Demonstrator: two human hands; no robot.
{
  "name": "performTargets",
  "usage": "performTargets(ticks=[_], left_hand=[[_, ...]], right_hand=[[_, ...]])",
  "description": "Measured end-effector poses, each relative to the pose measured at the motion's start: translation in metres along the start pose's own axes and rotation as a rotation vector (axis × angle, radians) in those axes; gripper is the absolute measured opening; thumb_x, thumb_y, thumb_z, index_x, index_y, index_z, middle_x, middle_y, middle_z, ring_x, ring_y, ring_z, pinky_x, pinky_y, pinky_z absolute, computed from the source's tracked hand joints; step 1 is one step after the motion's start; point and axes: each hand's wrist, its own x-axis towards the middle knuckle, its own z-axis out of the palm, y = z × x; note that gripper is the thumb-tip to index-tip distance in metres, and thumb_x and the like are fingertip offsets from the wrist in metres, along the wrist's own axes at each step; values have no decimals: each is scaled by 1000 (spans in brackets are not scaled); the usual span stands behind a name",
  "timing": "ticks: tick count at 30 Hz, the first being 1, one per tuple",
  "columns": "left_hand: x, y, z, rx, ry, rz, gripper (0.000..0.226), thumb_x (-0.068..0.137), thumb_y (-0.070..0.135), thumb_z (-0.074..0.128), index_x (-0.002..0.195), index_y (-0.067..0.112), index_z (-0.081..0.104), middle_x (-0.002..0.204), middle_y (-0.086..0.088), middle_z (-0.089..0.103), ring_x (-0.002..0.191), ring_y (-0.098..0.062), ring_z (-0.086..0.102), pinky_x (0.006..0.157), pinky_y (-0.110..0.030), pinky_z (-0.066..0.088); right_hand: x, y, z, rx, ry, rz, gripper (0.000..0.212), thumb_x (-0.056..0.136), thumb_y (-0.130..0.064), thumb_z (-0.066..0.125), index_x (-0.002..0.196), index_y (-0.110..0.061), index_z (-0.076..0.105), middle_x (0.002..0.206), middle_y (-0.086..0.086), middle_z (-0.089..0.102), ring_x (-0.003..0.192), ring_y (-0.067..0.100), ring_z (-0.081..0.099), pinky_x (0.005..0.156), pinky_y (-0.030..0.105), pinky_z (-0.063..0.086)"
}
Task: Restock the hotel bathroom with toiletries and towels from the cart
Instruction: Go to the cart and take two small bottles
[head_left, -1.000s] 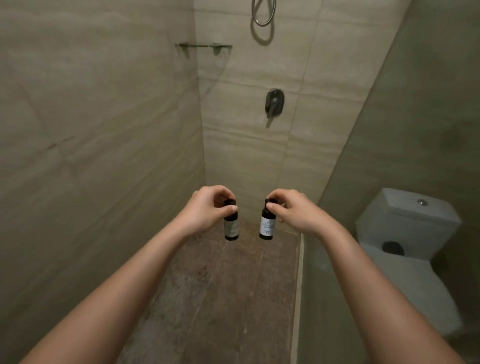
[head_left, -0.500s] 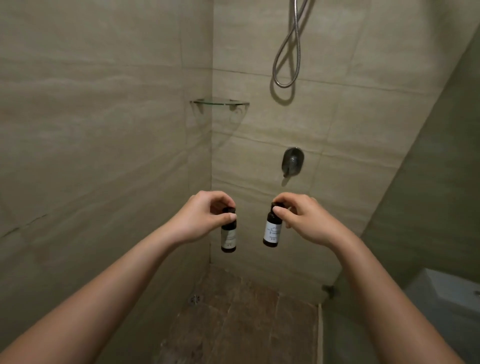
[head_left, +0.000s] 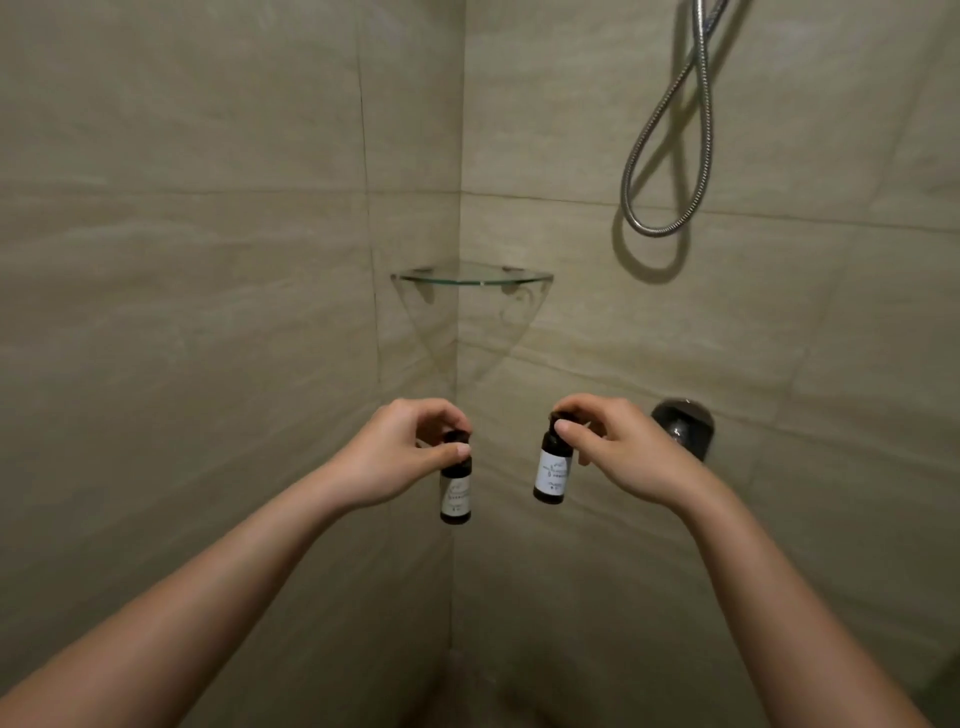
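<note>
A: What do the two hands hold?

B: The left hand (head_left: 395, 452) pinches the cap of a small dark bottle (head_left: 455, 486) between thumb and fingers, and the bottle hangs down from this grip, almost upright. The right hand (head_left: 618, 452) does the same with a second dark bottle (head_left: 552, 470), which hangs a little tilted, with its bottom toward the left. Both bottles carry a white label; the print is too small to read.

A: Do the bottles touch each other?

B: No, they are apart, with a gap between them. Both are in the air in front of the corner of the tiled walls (head_left: 208, 260).

A: And the shelf?

B: The glass corner shelf (head_left: 470, 278) is fixed in that corner, above the hands. The bottles are well below it and do not touch it.

A: What else is near?

B: A metal shower hose (head_left: 670, 156) hangs in a loop at the upper right, and a dark shower valve (head_left: 683, 423) is on the wall just behind the right hand.
</note>
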Motion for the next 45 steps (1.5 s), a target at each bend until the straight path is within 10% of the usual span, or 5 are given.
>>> performTargets(ticks=[13,24,45], left_hand=[[237,-54,-90,-74,226,200,21,91,0,51,101,16,61,93,3,65,82,1,61,69,-8,47],[360,-89,-97,122,143,110,27,94,3,46,113,14,61,106,3,61,108,-15,58,99,-39,47],[375,-97,-88,173,194,38,25,87,18,63,112,14,62,105,1,66,96,-3,60,81,-7,46]], right_hand=[[243,36,-36,7,212,-170,16,96,-12,44,102,-15,58,80,-5,59,61,3,54,57,12,40],[383,63,-44,-222,77,-217,24,99,-17,39,118,-13,53,103,4,59,90,20,57,82,34,48],[433,86,-78,-225,-251,-347,33,89,-26,61,121,-20,58,111,-6,60,92,4,57,79,15,44]])
